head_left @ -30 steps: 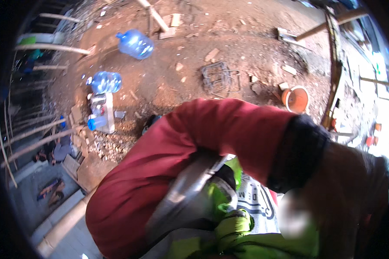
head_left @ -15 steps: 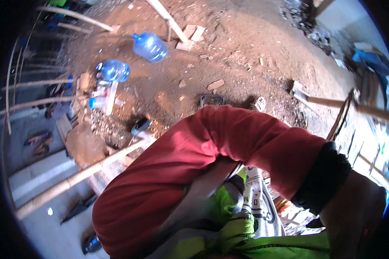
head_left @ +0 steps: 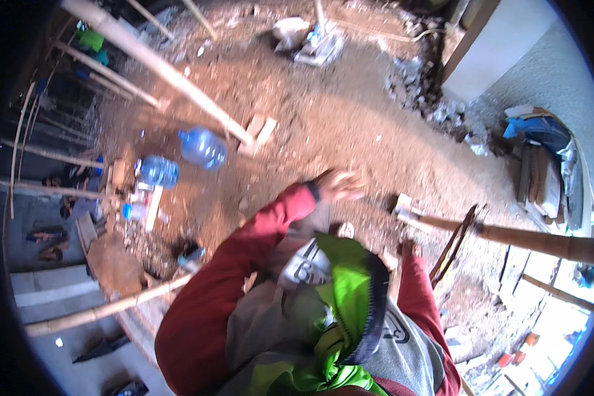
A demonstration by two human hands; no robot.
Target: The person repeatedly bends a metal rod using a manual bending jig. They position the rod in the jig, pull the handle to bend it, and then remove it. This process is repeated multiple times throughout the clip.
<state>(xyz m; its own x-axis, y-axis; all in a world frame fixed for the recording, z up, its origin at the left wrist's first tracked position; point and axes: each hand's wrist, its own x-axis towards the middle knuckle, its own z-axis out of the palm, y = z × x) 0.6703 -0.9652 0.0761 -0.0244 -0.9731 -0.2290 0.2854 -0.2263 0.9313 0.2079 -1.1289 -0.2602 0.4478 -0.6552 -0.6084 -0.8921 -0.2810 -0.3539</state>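
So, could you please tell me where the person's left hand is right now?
In the head view, the left hand is raised just above centre, empty over the dirt ground, at the end of the red sleeve, right of the two blue water jugs.

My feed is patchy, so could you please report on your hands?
Left hand open, empty, blurred. Right hand mostly hidden, near bamboo pole. Nothing visibly held.

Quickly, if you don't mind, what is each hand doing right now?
Left hand: open, fingers spread, holding nothing, raised over the dirt ground.
Right hand: mostly hidden behind the green-and-grey garment; cannot tell.
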